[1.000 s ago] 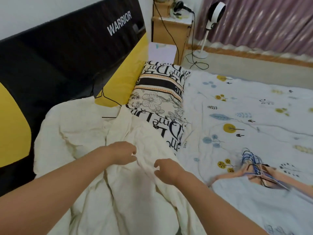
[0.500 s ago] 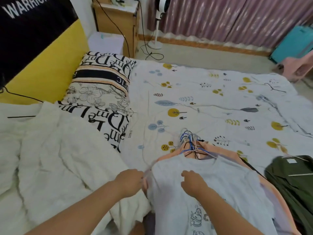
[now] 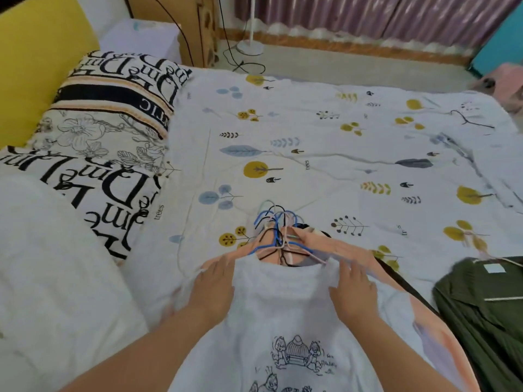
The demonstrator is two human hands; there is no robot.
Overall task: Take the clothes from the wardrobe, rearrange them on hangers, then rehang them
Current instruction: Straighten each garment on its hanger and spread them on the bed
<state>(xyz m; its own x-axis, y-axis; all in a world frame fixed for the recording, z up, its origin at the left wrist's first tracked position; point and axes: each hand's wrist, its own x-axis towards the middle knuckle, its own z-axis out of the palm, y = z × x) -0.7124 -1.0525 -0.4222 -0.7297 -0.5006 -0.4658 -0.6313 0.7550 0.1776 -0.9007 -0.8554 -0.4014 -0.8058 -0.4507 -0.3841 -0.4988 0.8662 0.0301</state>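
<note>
A white T-shirt with a cartoon print (image 3: 285, 312) lies on top of a pile of clothes on the bed, over a peach garment (image 3: 356, 253). A bundle of blue, black and pink hangers (image 3: 278, 236) sticks out at the pile's collar end. My left hand (image 3: 212, 287) rests with straight fingers on the shirt's left shoulder. My right hand (image 3: 353, 290) lies with straight fingers on its right shoulder. A dark green garment on a hanger (image 3: 481, 306) lies to the right.
The bed has a white sheet with a leaf print (image 3: 325, 154). A lettered pillow (image 3: 99, 142) and a cream quilt (image 3: 56, 278) lie on the left. Beyond the bed stand a wooden cabinet (image 3: 195, 26), a fan base (image 3: 250, 46) with cables, and purple curtains (image 3: 368, 18).
My view swung right from the cream quilt to the clothes pile. Both hands left the quilt and moved onto the shoulders of the white T-shirt, spreading apart.
</note>
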